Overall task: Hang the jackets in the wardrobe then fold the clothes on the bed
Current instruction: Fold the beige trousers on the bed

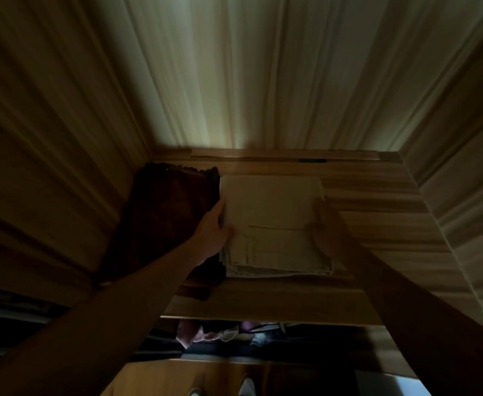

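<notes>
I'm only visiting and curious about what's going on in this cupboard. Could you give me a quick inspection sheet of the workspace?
Surface: wooden wardrobe shelf, dimly lit.
Job's things: folded beige clothes stacked flat on the shelf.
Clutter: dark folded cloth left of the stack; pinkish garments below the shelf.
Grippers: left hand against the stack's left edge, fingers straight; right hand at its right edge, grip too dark to tell.
Cables: nothing seen.
Surroundings: wooden wardrobe walls; the person's feet far below.
</notes>
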